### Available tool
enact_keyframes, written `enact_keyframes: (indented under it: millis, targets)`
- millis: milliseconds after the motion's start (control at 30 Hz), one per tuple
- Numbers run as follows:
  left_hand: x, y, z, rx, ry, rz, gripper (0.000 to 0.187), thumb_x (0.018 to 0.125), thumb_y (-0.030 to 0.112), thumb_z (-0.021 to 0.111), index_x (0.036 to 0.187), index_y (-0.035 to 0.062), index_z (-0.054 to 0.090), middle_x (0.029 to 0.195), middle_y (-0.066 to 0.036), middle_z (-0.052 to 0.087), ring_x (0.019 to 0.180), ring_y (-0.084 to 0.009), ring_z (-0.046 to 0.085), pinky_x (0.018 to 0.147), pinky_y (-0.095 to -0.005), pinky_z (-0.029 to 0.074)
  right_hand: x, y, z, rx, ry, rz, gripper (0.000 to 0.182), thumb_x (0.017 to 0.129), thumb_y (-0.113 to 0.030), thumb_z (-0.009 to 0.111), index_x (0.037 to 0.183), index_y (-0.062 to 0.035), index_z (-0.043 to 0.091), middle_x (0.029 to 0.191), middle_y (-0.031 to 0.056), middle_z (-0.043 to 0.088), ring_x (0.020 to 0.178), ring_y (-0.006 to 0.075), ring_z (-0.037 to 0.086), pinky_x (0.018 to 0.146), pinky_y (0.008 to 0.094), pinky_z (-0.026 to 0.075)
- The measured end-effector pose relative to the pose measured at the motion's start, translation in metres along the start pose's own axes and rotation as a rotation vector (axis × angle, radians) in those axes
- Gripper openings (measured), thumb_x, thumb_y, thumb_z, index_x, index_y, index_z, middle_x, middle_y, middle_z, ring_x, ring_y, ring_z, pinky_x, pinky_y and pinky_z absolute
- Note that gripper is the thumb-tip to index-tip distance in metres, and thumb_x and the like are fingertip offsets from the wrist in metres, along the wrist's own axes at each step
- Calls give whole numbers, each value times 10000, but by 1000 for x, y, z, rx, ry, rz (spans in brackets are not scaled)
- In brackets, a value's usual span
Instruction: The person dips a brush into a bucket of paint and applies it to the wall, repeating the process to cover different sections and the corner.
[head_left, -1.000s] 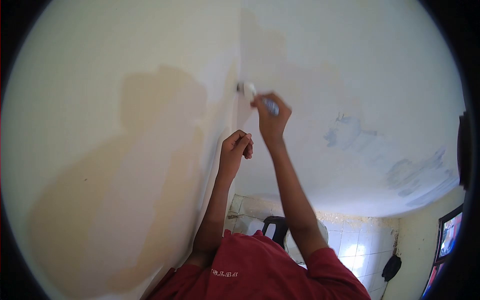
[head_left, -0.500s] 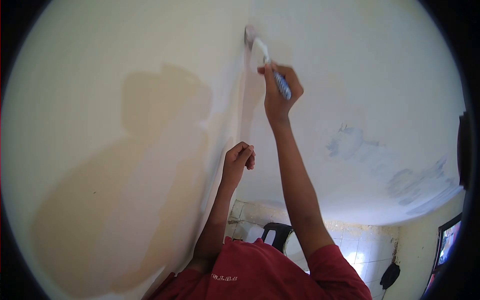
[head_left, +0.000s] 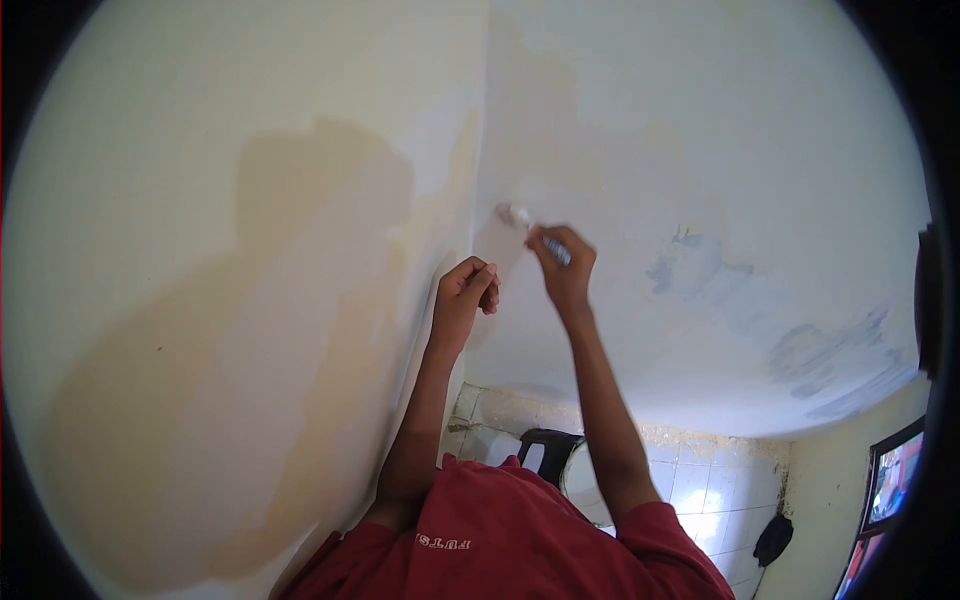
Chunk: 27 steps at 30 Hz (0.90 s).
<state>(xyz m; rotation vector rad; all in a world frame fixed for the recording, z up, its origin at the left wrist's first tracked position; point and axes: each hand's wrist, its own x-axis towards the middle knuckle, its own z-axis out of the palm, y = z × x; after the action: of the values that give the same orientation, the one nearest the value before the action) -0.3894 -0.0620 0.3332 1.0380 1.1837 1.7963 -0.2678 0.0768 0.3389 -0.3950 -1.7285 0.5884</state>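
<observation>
My right hand (head_left: 570,275) is closed round the patterned blue-and-white handle of a paintbrush (head_left: 515,214). The brush head, whitish and slightly blurred, meets the right-hand wall (head_left: 640,150) close to the corner. Lower and to the left, my left hand (head_left: 464,297) hangs in front of the corner with its fingers curled in; nothing shows in it. Beside that hand rises the cream left-hand wall (head_left: 130,200), which bears a large shadow.
Grey patches (head_left: 700,270) mark the right-hand wall. Below are a black plastic chair or stool (head_left: 550,440), a pale round lid or bucket top (head_left: 583,475), shiny floor tiles (head_left: 690,490) and a dark cloth-like item (head_left: 773,540). A framed window or door (head_left: 890,480) stands at right.
My right hand has brought the paintbrush down along the corner, from high up to about the middle of the view. My left hand has shifted slightly up and left, still curled.
</observation>
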Motion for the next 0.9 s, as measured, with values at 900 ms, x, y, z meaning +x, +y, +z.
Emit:
enact_keyframes:
  millis: [900]
  targets:
    - [1,0,0,-11,-15,-28,270,1001,232,552,791,63,559,638,-12,536,536,-98,508,539,-256,433,50,-30,-25,-480,-463,-423,254,800,17,663,1043,-33,611,932,146,618,796,340,661,658,390,549]
